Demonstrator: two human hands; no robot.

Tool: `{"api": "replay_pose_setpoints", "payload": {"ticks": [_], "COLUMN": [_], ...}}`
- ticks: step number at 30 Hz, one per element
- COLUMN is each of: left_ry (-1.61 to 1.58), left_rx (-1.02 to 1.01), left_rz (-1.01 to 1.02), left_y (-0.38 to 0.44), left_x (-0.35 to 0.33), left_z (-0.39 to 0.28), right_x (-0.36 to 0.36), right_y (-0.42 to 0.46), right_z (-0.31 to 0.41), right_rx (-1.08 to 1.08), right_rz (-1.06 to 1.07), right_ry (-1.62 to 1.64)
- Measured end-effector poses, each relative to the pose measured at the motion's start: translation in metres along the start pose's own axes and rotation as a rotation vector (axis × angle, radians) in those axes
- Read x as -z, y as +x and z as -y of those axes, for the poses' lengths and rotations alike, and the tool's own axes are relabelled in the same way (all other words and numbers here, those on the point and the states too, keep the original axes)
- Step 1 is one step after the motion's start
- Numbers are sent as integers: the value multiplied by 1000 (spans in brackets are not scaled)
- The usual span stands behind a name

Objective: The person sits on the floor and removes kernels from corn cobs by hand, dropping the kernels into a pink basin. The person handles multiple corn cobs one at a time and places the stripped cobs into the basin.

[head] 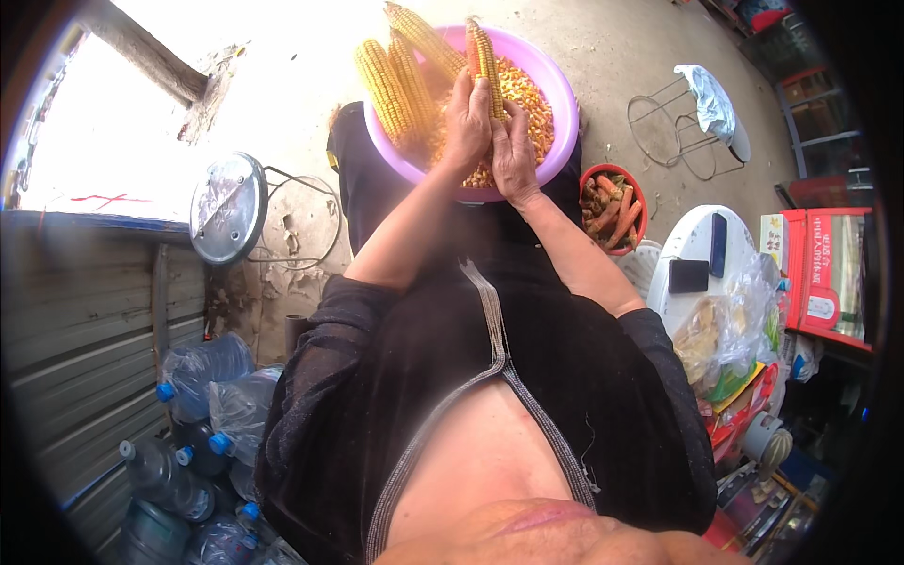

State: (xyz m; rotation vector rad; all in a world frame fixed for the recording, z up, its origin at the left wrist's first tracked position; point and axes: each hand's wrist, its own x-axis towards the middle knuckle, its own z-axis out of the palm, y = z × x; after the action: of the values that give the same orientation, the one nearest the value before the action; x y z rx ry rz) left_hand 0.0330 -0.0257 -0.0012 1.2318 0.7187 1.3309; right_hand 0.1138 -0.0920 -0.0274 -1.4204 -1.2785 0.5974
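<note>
Both my hands grip one partly shelled ear of corn [484, 63] over a pink plastic basin [561, 78] resting on my lap. My left hand [467, 116], on the picture's left, wraps the lower part of the ear, with its thumb against the cob. Close beside it, my right hand [515, 152] holds the ear's lower end. A bare reddish strip of cob shows along the ear's left side, and yellow kernels remain on its right. Loose corn kernels [526, 92] fill the basin. Several unshelled ears of corn [385, 92] lean against its left side and far rim.
A red bucket [641, 205] of bare cobs stands at right, near a white round stool [678, 247] bearing dark flat objects and plastic bags. Metal-legged stools stand left [226, 208] and far right [738, 138]. Large plastic bottles [205, 374] crowd the lower left.
</note>
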Motion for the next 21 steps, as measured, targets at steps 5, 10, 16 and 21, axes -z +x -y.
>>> {"api": "replay_pose_setpoints", "payload": {"ticks": [5,10,16,21], "left_ry": [0,-131,-60,-41], "left_rx": [-5,49,56,64], "left_rz": [-109,-132,-67,-110], "left_y": [-1,8,11,7], "left_x": [-2,4,11,8], "left_z": [2,13,15,12], "right_x": [-2,-1,-1,0], "right_y": [-3,-2,-3,0], "right_z": [3,12,10,3], "right_rx": [27,36,42,31], "right_rz": [-41,-21,16,-8], "right_ry": [-17,-26,-19,58]}}
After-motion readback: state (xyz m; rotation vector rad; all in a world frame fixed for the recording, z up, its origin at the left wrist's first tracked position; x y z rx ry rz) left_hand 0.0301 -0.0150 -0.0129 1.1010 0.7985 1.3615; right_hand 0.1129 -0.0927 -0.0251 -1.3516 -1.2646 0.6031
